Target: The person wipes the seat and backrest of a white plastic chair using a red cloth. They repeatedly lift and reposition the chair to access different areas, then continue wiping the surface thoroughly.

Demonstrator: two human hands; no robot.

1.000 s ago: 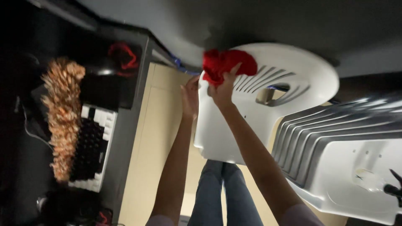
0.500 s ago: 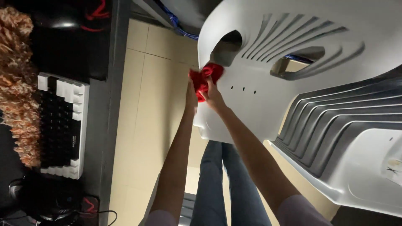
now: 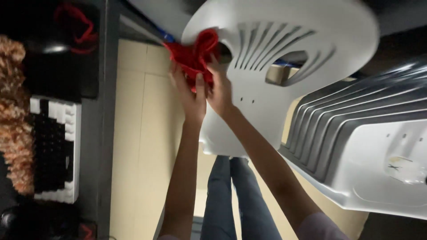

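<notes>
Looking down past two legs in blue jeans [image 3: 231, 200] on a pale tiled floor [image 3: 142, 146]. Reaching up and away with both hands, side by side and touching. Left hand [image 3: 189, 95] curled shut around a bunched red cloth [image 3: 193, 55]. Right hand [image 3: 221, 89] closed on the same cloth, fingers tucked into its folds. Pressing the cloth against the edge of a white plastic chair [image 3: 275, 58], right by the slots in its back. Lying just beside it, a second white chair [image 3: 369, 151] with long ribs. Far off on the left, a dark counter [image 3: 95, 111] with a black and white keyboard [image 3: 53, 149] and something fluffy and orange [image 3: 15, 115].
</notes>
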